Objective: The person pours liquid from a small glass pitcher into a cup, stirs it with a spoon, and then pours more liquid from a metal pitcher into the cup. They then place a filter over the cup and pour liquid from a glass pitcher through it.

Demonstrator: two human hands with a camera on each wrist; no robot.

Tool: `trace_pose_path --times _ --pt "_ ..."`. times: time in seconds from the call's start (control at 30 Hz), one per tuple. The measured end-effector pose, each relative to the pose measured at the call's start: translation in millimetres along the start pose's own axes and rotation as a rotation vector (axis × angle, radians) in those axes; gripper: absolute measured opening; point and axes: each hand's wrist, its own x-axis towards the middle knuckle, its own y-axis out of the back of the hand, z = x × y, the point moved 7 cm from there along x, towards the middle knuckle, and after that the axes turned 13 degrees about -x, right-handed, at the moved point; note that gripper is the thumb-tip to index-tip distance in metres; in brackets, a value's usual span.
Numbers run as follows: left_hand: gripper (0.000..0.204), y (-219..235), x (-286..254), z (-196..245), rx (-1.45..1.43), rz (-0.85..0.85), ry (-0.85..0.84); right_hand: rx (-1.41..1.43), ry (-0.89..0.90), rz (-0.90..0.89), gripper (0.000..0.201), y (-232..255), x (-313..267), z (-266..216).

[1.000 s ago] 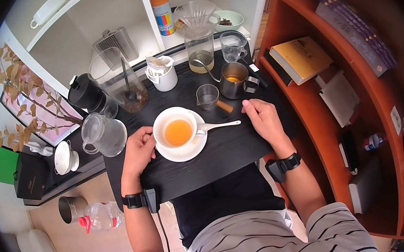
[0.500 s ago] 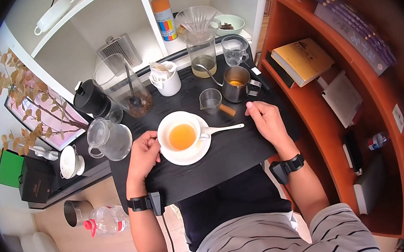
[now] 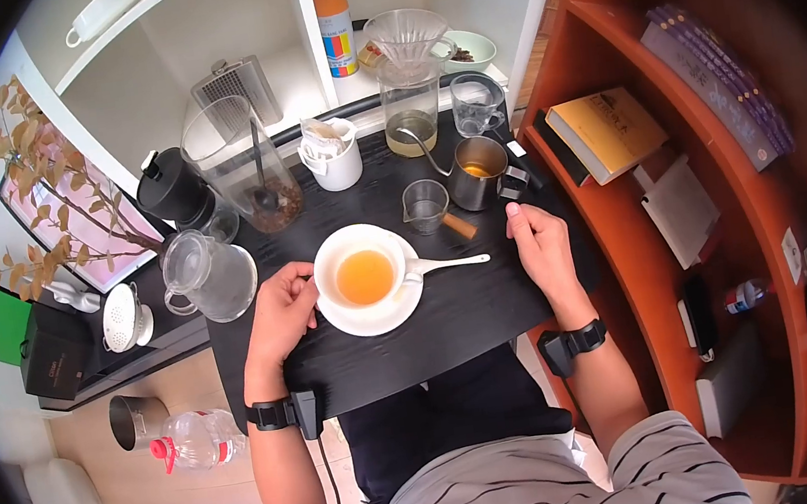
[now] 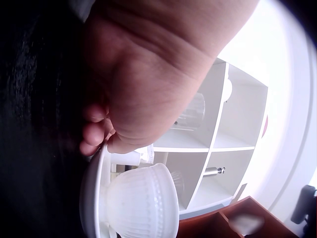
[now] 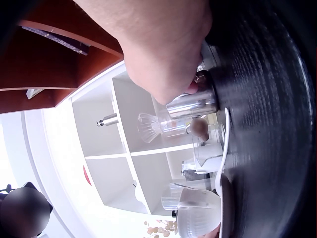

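Observation:
A white cup [image 4: 143, 203] of orange-brown liquid [image 3: 364, 277] stands on a white saucer [image 3: 377, 324]. My left hand [image 3: 280, 312] pinches the saucer's left rim, thumb on one side and fingertips on the other in the left wrist view. A white spoon [image 3: 455, 263] lies on the saucer's right side, its handle pointing right. My right hand [image 3: 545, 253] rests on the table's right side, fingers loosely curled and holding nothing. Just beyond it stands a steel gooseneck pot [image 3: 476, 188] with amber liquid, beside a small glass pitcher with a wooden handle [image 3: 459, 226].
On the black table [image 3: 416, 351] also stand a lidded glass jug [image 3: 216, 280], a black grinder [image 3: 174, 184], a tall glass vessel [image 3: 236, 157], a white mug [image 3: 338, 169], a glass server [image 3: 410, 100] and a glass cup [image 3: 478, 102]. A brown bookshelf [image 3: 612, 226] borders the right side.
The head view shifts slightly. Both hands stay in about the same places, the left at the saucer's rim, the right near the steel pot.

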Motion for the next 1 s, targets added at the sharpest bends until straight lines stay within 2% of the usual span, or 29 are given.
trace_pose_path --times 0.17,0.3,0.4,0.53,0.6,0.63,0.77,1.0 --pt "0.019 1 0 0 0.009 0.002 0.002 -0.011 -0.073 0.159 0.044 5 -1 16" --pt "0.020 1 0 0 -0.008 -0.008 0.001 -0.031 -0.059 0.191 0.043 10 3 15" --pt "0.020 -1 -1 3 -0.017 -0.004 0.004 -0.144 0.093 0.282 0.038 27 14 -1" --pt "0.020 0 0 1 0.019 -0.002 0.006 -0.154 0.111 0.311 0.031 41 40 -8" --pt "0.021 1 0 -1 -0.007 -0.002 0.031 -0.129 0.191 0.425 0.023 42 44 -10" --pt "0.021 1 1 -1 0.003 -0.003 0.033 -0.121 0.186 0.373 0.016 36 44 -7" --pt "0.014 -1 2 0 -0.019 -0.022 0.038 -0.123 0.238 0.356 0.014 30 44 -7" --pt "0.013 2 14 2 0.039 -0.160 0.133 -0.056 0.138 0.261 0.019 18 47 7"
